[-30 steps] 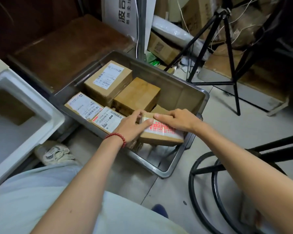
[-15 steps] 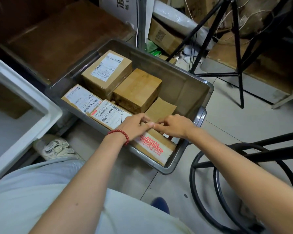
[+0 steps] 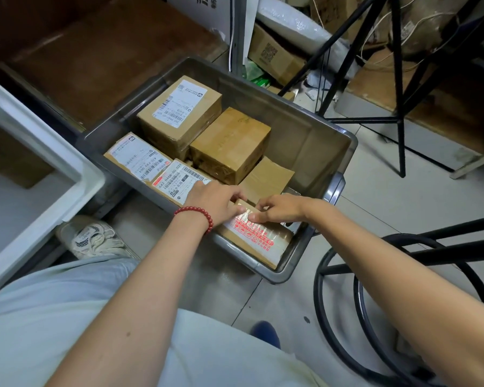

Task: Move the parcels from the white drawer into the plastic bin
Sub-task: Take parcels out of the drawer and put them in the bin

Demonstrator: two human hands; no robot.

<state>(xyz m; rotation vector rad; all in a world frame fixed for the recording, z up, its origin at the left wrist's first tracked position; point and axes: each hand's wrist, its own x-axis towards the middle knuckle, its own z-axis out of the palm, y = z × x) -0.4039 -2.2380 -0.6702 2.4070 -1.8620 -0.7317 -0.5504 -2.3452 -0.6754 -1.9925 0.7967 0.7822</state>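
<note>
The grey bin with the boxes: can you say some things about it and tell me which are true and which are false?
1. Both hands, left hand and right hand, hold the red-printed parcel. True.
2. That parcel is over the white drawer. False: it lies in the near corner of the plastic bin.
3. A red bead bracelet is on the left wrist. True.
4. The bin holds only that one parcel. False: several others lie in it, such as the labelled parcel at the back.
5. A black tripod stands beyond the bin on the right. True.
</note>
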